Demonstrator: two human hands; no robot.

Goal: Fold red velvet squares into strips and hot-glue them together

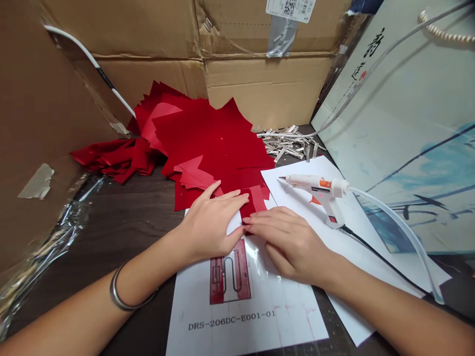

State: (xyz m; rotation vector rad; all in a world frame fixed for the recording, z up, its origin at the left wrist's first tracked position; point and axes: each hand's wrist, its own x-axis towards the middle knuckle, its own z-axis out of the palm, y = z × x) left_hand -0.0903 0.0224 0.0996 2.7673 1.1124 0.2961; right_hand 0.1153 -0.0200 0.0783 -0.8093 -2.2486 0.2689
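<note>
A small red fabric piece [256,199] with a lighter pinkish-red strip lies in front of me, partly covered by my fingers. My left hand [213,220] rests over its left side with the fingers stretched out and apart, and its thumb reaches the near edge. From the other side, my right hand [287,240] has its fingers pressed together on that same edge, fingertips close to my left thumb. Beneath both hands is a white printed sheet [237,341] showing a red-and-black picture and "DRS-206DC-E001-01". Whether the right thumb goes under the fabric is hidden.
A pile of red fabric pieces [208,128] lies beyond my hands, beside a crumpled red bunch [118,158]. Metal clips [287,142] are heaped at the back. A white glue gun [319,188] with a cord rests on paper [352,277] at right. Cardboard walls [260,89] enclose the table.
</note>
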